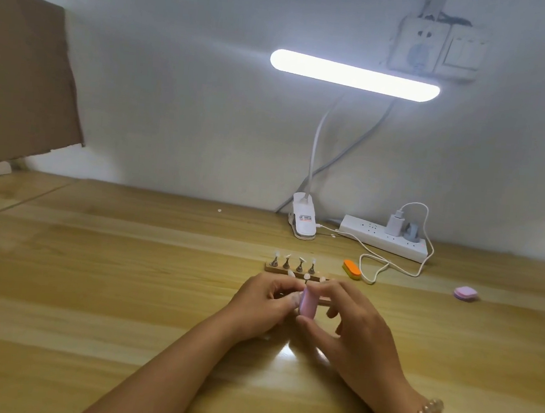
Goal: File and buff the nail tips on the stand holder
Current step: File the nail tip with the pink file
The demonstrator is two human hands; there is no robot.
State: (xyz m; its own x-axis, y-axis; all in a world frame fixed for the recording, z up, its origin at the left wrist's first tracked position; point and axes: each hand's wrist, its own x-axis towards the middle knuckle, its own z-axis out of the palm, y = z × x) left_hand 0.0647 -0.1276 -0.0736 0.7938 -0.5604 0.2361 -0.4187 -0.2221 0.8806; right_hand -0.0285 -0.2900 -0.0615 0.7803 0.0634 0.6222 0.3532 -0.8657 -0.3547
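A wooden stand holder lies on the desk with several metal pegs, each topped by a clear nail tip. A second wooden strip shows just behind my hands. My right hand holds a pink buffer block upright between thumb and fingers. My left hand has its fingers curled and pinches something small against the block's left side; the pinched thing is hidden by the fingers.
An orange buffer block lies right of the stand, with a white cable looping beside it. A pink-purple block sits far right. A clip lamp and power strip stand along the wall. Cardboard rises at left.
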